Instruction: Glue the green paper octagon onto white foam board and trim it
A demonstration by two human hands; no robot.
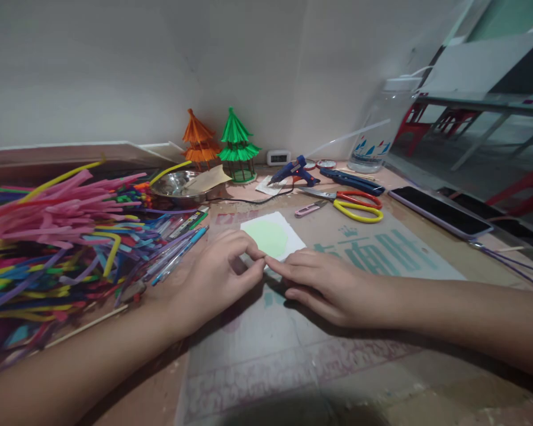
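A white square sheet of paper (294, 236) lies on the mat, with a pale green round piece (269, 236) on top of it. At the sheet's near edge, my left hand (231, 266) pinches thumb and index finger together; whatever is between the tips is too small to make out. My right hand (320, 281) comes in from the other side, its index finger stretched out so the tip meets the left fingertips. The right thumb is apart from the index finger, and nothing shows in that hand.
Pipe cleaners (62, 219) are heaped at left, beside pens (180, 254) and a metal bowl (177, 186). Behind stand orange (199, 142) and green (237, 145) pagoda models, a glue gun (293, 171), scissors (355, 204), a small cutter (311, 209), a phone (439, 210) and a bottle (377, 130).
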